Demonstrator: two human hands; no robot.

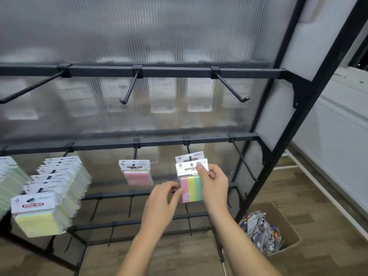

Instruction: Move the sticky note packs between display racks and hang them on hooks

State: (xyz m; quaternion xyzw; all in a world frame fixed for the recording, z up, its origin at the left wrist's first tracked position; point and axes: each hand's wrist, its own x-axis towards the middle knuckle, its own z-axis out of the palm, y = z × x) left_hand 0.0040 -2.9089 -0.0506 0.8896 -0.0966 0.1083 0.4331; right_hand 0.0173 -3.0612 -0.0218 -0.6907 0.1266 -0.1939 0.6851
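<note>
The right hand [214,181] pinched a striped sticky note pack [191,183] by its header card at a hook [188,151] near the right end of the display rack [199,140]. The left hand [163,198] had curled fingertips touching the pack's lower left edge.

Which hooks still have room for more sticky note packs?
Free: the three black top-rail hooks and the bare hook right of the right hand. The pink pack's hook holds few. Crowded: the long yellow-pack row at left.
</note>
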